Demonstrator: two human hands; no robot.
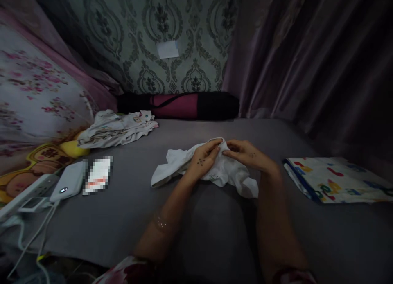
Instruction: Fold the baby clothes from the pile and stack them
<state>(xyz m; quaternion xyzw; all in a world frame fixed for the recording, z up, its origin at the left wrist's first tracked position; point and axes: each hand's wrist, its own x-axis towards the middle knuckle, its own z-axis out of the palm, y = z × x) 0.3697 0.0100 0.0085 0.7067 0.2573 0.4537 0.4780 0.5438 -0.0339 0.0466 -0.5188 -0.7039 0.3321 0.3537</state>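
a small white garment (175, 164), thin and soft, lies crumpled on the grey sheet (215, 231), bunched beneath both hands. its top edge is pinched between the fingertips of the left hand (205, 158) and the right hand (249, 155). one limp end trails out to the left of the left hand, another sags below the right wrist. a faint small print shows just under the left hand.
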